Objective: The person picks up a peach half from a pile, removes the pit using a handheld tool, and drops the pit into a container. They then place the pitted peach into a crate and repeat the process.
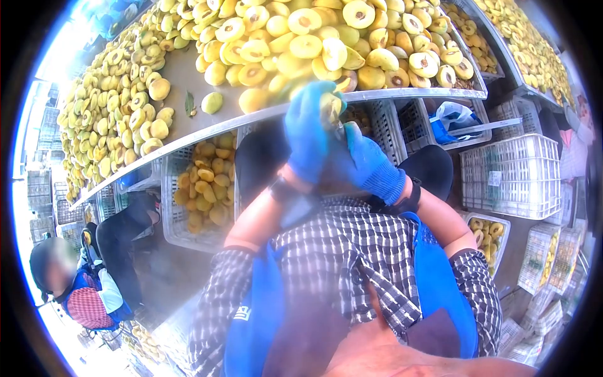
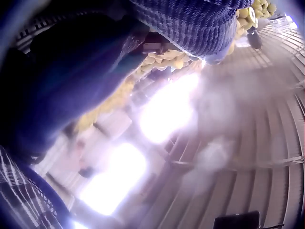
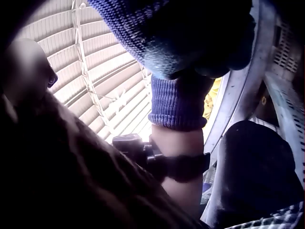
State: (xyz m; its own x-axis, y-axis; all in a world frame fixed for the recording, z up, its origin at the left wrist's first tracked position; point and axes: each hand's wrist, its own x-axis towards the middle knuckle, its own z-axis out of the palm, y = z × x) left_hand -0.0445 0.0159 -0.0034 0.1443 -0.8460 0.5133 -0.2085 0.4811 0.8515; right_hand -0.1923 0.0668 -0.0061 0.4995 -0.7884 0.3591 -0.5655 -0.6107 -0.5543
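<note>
In the head view my left hand (image 1: pixel 306 132), in a blue knit glove, grips a yellow peach (image 1: pixel 331 108) at the table's front edge. Close below the fruit, my right hand (image 1: pixel 375 164) is curled, also gloved in blue, its thumb pointing up at the peach. A small, narrow metal tool (image 1: pixel 340 132) shows between the right fingers and the fruit; blur hides its shape. The left wrist view catches only the ribbed glove (image 2: pixel 190 26). In the right wrist view the right glove (image 3: pixel 190 40) is dark, with the left cuff (image 3: pixel 176 101) behind it.
Halved peaches with stones (image 1: pixel 304 22) heap the metal table (image 1: pixel 182 72). Below stand a crate of peaches (image 1: pixel 204 188), a white plastic crate (image 1: pixel 512 176) and a smaller crate of halves (image 1: pixel 487 235). Another person (image 1: pixel 94 301) sits at the left.
</note>
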